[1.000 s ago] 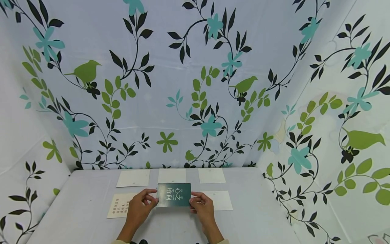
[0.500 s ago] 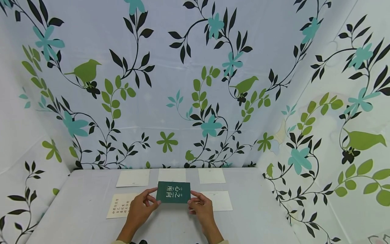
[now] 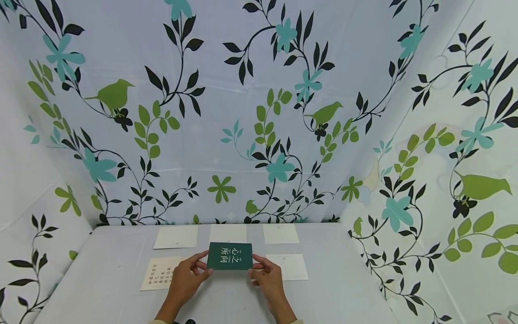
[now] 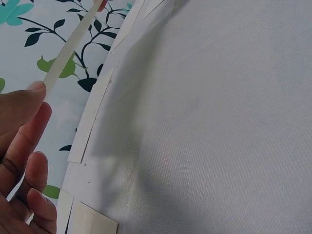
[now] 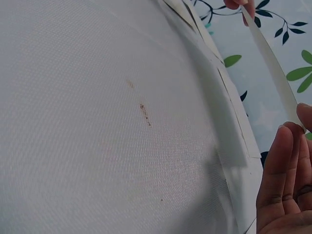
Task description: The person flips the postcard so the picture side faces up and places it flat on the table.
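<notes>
A dark green card (image 3: 216, 256) with white characters is held up in front of me, above the table, its printed face toward the head camera. My left hand (image 3: 184, 281) pinches its left edge between thumb and fingers. On the opposite edge, my right hand (image 3: 270, 281) pinches it the same way. Both wrist views catch the card's pale back side at a steep slant: the card strip (image 4: 68, 53) rises from the left thumb, and the card strip (image 5: 270, 58) slopes down to the right fingers.
Pale cards lie on the white-covered table (image 3: 332, 288): a handwritten card (image 3: 155, 276) at left, partly behind the left hand, a card (image 3: 291, 267) at right, and a back row with a left card (image 3: 176, 237), a middle card (image 3: 228, 232) and a right card (image 3: 281, 234). Patterned cloth (image 3: 182, 135) hangs behind.
The card has tilted slightly, so the pale glare on its face is gone and it looks evenly dark green. Both hands keep their grip, nearly in place.
</notes>
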A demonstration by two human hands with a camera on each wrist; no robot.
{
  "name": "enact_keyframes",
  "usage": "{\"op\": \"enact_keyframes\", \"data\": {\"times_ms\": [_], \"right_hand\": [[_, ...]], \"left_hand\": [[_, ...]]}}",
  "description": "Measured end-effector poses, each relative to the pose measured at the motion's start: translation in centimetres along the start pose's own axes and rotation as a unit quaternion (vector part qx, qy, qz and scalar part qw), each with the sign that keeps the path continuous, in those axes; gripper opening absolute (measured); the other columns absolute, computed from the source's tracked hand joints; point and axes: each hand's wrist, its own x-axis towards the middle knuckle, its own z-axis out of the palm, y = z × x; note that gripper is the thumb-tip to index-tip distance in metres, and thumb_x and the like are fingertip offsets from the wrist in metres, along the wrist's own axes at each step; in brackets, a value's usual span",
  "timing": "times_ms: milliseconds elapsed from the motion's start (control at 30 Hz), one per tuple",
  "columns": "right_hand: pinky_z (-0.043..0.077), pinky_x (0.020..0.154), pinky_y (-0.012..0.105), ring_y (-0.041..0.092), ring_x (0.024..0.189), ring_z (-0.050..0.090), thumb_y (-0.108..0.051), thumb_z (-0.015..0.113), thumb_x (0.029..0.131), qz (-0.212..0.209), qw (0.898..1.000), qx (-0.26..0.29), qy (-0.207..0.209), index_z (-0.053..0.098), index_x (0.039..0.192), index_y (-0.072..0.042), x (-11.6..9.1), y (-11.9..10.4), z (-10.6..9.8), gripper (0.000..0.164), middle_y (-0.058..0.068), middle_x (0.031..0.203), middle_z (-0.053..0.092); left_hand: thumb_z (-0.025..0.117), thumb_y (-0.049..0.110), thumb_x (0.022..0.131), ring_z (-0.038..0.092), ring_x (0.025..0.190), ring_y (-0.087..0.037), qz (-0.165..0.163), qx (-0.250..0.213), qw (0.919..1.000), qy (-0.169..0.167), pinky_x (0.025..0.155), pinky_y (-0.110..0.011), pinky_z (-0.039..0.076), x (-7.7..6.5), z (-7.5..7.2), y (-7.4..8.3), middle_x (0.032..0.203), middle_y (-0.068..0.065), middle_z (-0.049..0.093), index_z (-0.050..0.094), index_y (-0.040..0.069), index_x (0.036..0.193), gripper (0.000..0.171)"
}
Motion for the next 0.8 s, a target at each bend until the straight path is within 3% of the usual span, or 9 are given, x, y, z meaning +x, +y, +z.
{"op": "enact_keyframes", "data": {"times_ms": [800], "right_hand": [[0.061, 0.07, 0.032, 0.019, 0.084, 0.076, -0.007, 0.084, 0.087, -0.009, 0.999, -0.011, 0.035, 0.079, 0.121, -0.009, -0.45, -0.15, -0.09, 0.034, 0.005, 0.098, 0.076]], "left_hand": [[0.085, 0.012, 0.088, 0.058, 0.079, -0.013, -0.027, -0.009, 0.9996, 0.006, 0.068, -0.024, 0.043, -0.18, -0.11, 0.1, 0.092, 0.002, 0.081, 0.079, 0.012, 0.124, 0.036]]}}
